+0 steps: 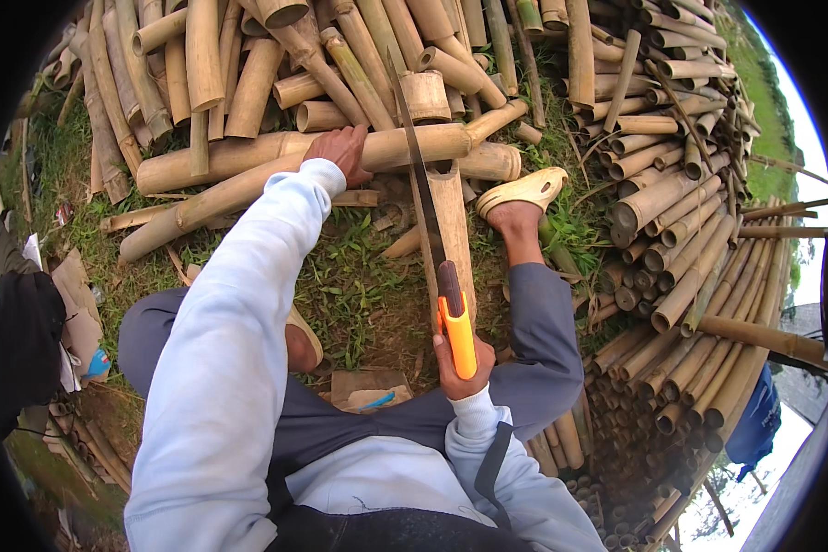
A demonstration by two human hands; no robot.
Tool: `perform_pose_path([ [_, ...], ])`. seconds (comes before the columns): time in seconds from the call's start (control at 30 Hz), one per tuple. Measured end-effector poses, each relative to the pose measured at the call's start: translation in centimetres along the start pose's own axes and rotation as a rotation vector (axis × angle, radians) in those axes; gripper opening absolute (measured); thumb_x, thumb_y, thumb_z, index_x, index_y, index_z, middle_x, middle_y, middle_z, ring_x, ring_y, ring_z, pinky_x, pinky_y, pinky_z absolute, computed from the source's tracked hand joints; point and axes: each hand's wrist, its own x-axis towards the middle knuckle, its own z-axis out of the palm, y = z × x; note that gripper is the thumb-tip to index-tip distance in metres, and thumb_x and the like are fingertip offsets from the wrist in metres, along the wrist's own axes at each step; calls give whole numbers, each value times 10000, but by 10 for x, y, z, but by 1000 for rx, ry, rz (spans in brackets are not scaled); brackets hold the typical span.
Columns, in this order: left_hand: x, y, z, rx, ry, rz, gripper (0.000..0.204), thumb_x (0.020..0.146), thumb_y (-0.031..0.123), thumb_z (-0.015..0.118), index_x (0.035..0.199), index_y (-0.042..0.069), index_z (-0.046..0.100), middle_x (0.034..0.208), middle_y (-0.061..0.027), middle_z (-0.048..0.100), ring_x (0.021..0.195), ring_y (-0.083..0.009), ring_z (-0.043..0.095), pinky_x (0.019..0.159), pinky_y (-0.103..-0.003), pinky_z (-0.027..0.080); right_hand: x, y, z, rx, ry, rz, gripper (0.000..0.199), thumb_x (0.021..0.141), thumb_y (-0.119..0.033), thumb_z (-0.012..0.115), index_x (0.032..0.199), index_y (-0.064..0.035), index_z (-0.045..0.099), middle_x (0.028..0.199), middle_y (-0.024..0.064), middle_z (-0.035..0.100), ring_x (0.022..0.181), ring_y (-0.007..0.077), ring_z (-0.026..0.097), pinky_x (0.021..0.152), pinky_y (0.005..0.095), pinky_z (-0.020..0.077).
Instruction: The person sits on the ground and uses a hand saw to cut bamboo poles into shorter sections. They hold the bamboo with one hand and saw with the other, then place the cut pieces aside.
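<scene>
My right hand [462, 366] is closed around the orange grip of a handsaw [458, 336]. Its long, narrow blade points away from me and crosses a bamboo pole [437, 143], resting on it or just over it; whether the teeth have cut in cannot be told. To the left of the blade, my left hand [340, 155] wraps over the same pole. That pole slopes down toward the left, alongside another thick bamboo pole [193, 167]. Beneath the saw, a pale bamboo length [451, 212] with a hollowed top runs toward me.
Piled bamboo lengths [368, 69] fill the far side. More cut bamboo is stacked [662, 221] on the right. My foot in a tan clog [524, 189] is set beside the poles. Cardboard [370, 386] lies between my legs, and dark cloth [28, 322] is at the left.
</scene>
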Motion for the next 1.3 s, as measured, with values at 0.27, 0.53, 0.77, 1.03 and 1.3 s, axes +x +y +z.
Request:
perform_pose_path([
  [0.27,-29,9,-22,-23,4,-22,772,701,450,863,1249,38,507,1179,-180,628,1173,-354,598,1060,-422,480,-39,-7,-19,-26,-33,21,122,907,-56,757,856,13,671,615,107,613,515,275,639,513,347,468],
  [0.53,-15,20,-19,-47,-112,-24,674,752,457,829,1230,64,562,1078,-210,744,993,-409,718,903,-491,569,-23,-19,-15,-32,41,12,80,907,-29,739,911,19,675,623,104,609,512,235,620,525,328,464],
  [0.77,-4,-7,-12,-6,-47,-59,651,742,443,825,1191,52,562,1138,-214,722,1062,-407,698,928,-485,565,51,-11,29,107,45,5,113,932,-46,727,985,47,692,690,106,645,574,205,649,563,330,487],
  [1.03,3,-10,-14,-39,-81,-38,659,739,454,825,1183,43,565,1146,-223,721,1068,-407,697,931,-489,562,64,5,14,19,40,-91,174,905,-29,742,1053,58,713,756,144,677,602,256,675,590,342,508],
  [1.3,7,-11,-20,-15,-105,-44,668,749,482,813,1206,50,589,1133,-206,735,1041,-386,713,923,-476,568,63,24,15,16,-21,-158,147,917,-34,732,1035,49,705,714,102,647,580,225,643,574,324,489],
])
